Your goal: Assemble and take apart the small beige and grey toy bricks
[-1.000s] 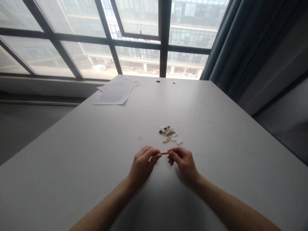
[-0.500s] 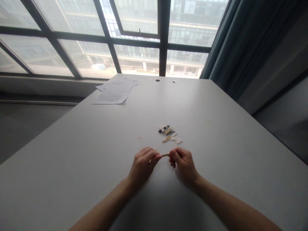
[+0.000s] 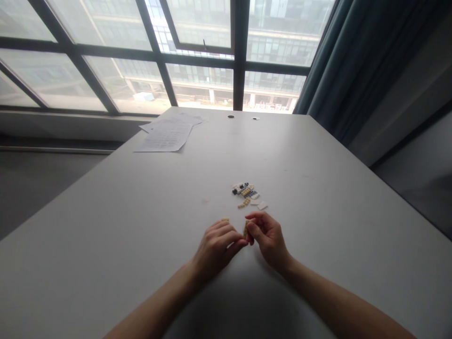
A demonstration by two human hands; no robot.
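Observation:
Between the fingers of my right hand [image 3: 267,235] a tan toy building brick [image 3: 246,229] is held on end, its studded face partly covered by the thumb. My left hand [image 3: 219,245] is closed in a pinch, thumb and index fingertip meeting at the lower end of this same brick. Just beyond the left knuckles another tan brick [image 3: 225,220] shows, mostly hidden by the hand. Past both hands lies a small pile of bricks [image 3: 246,192] in tan, white, grey and black. Nearer to me are two flat white tiles [image 3: 262,205] and some small tan pieces [image 3: 241,205].
All this is on a wide white table [image 3: 123,226]. Printed paper sheets [image 3: 165,136] overlap at its far left. Two round holes [image 3: 230,117] are near the far edge, below a large window [image 3: 197,84]. A dark blue curtain [image 3: 339,80] hangs on the right.
The held brick has turned from lying nearly level between my hands to standing on end. My left fingertips have shifted right and slightly down, close to the right hand.

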